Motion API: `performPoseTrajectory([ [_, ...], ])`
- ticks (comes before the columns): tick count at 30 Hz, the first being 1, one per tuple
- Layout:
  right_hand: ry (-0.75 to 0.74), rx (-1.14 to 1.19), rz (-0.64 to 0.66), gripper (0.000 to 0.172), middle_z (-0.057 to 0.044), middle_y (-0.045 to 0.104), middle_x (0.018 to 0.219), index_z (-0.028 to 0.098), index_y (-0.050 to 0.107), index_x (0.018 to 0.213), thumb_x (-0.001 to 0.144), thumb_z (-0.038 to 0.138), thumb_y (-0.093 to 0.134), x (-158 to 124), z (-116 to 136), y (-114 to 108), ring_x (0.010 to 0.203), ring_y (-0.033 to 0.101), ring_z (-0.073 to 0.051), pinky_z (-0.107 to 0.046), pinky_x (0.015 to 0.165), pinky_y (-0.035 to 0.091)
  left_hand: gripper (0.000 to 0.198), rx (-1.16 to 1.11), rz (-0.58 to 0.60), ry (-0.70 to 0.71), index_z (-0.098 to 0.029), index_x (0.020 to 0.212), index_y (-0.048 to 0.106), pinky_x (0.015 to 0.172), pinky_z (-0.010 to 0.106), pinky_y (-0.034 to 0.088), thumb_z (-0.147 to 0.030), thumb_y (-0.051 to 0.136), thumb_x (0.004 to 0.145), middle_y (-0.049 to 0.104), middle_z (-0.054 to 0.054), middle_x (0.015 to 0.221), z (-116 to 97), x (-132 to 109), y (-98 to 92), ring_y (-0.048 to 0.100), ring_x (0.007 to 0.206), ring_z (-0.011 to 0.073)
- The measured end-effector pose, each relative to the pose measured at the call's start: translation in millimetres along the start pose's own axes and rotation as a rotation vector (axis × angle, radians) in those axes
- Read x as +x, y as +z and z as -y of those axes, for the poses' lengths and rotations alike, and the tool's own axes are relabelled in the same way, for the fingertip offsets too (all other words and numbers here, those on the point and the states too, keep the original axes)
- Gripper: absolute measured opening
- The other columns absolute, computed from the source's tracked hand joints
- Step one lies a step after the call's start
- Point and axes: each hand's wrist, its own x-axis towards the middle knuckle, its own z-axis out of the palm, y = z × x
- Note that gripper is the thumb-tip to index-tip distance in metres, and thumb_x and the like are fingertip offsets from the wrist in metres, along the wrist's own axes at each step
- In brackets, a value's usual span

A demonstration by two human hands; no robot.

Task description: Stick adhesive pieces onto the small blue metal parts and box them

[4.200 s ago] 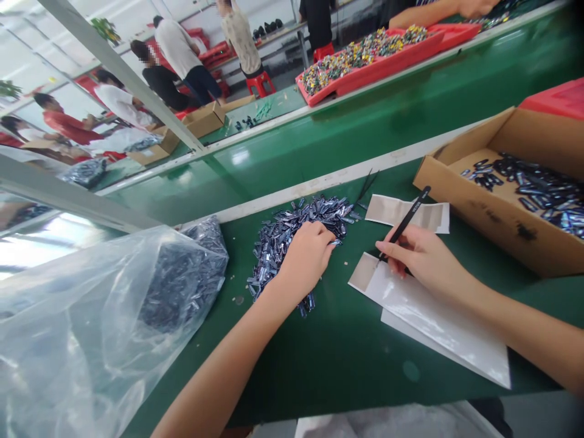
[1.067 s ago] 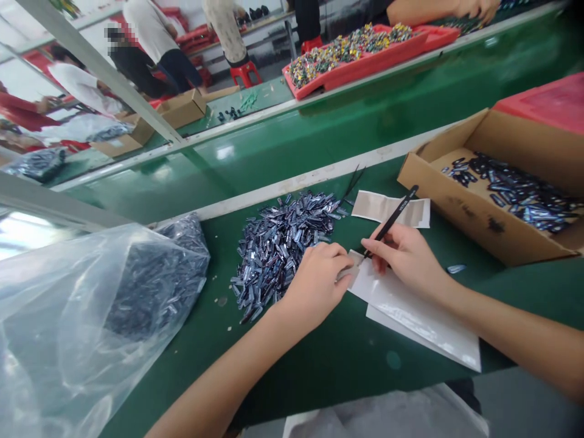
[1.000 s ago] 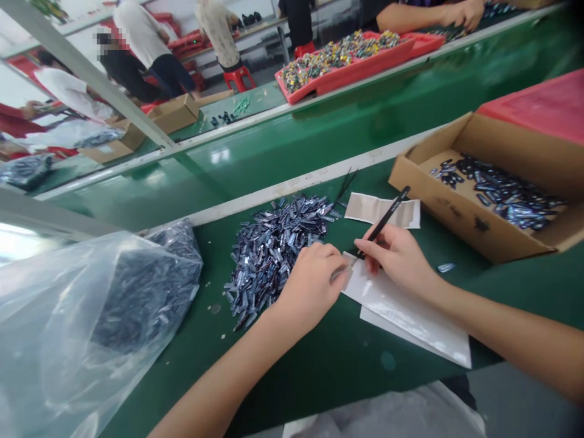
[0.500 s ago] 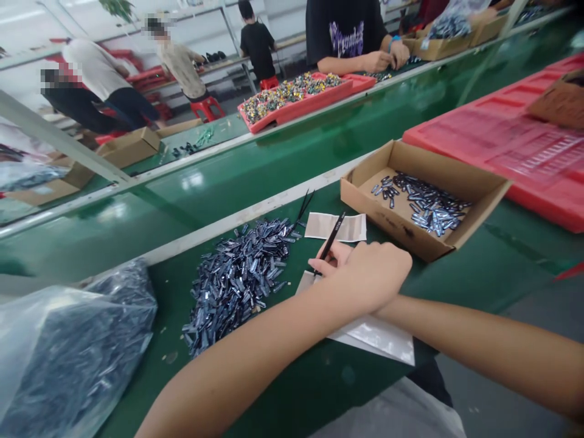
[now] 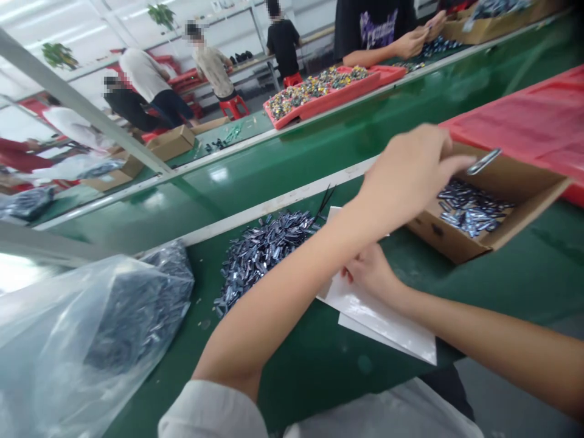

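Observation:
My left hand (image 5: 410, 170) reaches across to the right, above the cardboard box (image 5: 460, 243), and pinches a small shiny metal piece (image 5: 484, 162) at its fingertips. The box holds several similar dark metal pieces (image 5: 469, 207). My right hand (image 5: 371, 274) rests curled on the white sheet (image 5: 387, 316) on the green table; my left forearm hides most of its fingers and the black tweezers it held earlier. A heap of dark metal pieces (image 5: 262, 252) lies to the left.
A clear plastic bag (image 5: 95, 328) of more pieces sits at the near left. A red tray (image 5: 524, 121) lies beyond the box. Across the green conveyor (image 5: 274, 170), another person works beside a red tray of colourful parts (image 5: 319, 91). Other people stand far back.
My left hand left the heap, took a piece to the sheet, then swung right and up over the box with it. The view turned right. My right hand stayed on the sheet.

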Motion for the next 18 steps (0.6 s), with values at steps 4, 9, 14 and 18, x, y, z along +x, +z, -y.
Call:
performPoseTrajectory([
  [4, 0.046, 0.048, 0.024, 0.018, 0.006, 0.054, 0.047, 0.018, 0.051, 0.073, 0.084, 0.029, 0.06, -4.1, 5.4, -1.0, 0.038, 0.051, -0.011, -0.023, 0.038, 0.041, 0.024, 0.118, -0.091, -0.06, -0.01, 0.092, 0.064, 0.071, 0.02, 0.042, -0.024, 0.045, 0.088, 0.065, -0.002, 0.079, 21.4, -31.9, -42.2, 0.061, 0.076, 0.008],
  [9, 0.025, 0.041, 0.011, 0.017, 0.004, 0.057, 0.047, 0.02, 0.052, 0.072, 0.081, 0.029, 0.062, -2.7, 8.2, -1.7, 0.037, 0.052, -0.012, -0.025, 0.04, 0.041, 0.011, 0.282, 0.243, -0.359, -0.015, 0.079, 0.064, 0.074, 0.028, 0.044, -0.022, 0.057, 0.084, 0.064, 0.003, 0.082, 51.7, -136.2, -69.9, 0.058, 0.079, 0.0151],
  [14, 0.031, -0.027, -0.007, 0.018, 0.003, 0.059, 0.048, 0.019, 0.054, 0.072, 0.08, 0.032, 0.063, -4.0, 8.2, -1.3, 0.039, 0.054, -0.013, -0.025, 0.04, 0.043, 0.011, 0.382, 0.32, -0.555, -0.016, 0.092, 0.062, 0.085, 0.037, 0.043, -0.021, 0.053, 0.086, 0.062, 0.008, 0.096, 68.8, -193.0, -52.0, 0.056, 0.092, 0.0212],
  [18, 0.066, -0.031, -0.002, 0.02, 0.002, 0.059, 0.048, 0.019, 0.054, 0.072, 0.08, 0.034, 0.064, -4.7, 10.2, -0.8, 0.039, 0.054, -0.012, -0.023, 0.04, 0.043, 0.012, 0.43, 0.283, -0.527, -0.017, 0.091, 0.059, 0.085, 0.037, 0.043, -0.021, 0.048, 0.089, 0.058, 0.007, 0.097, 76.3, -201.5, -37.9, 0.053, 0.092, 0.0209],
])
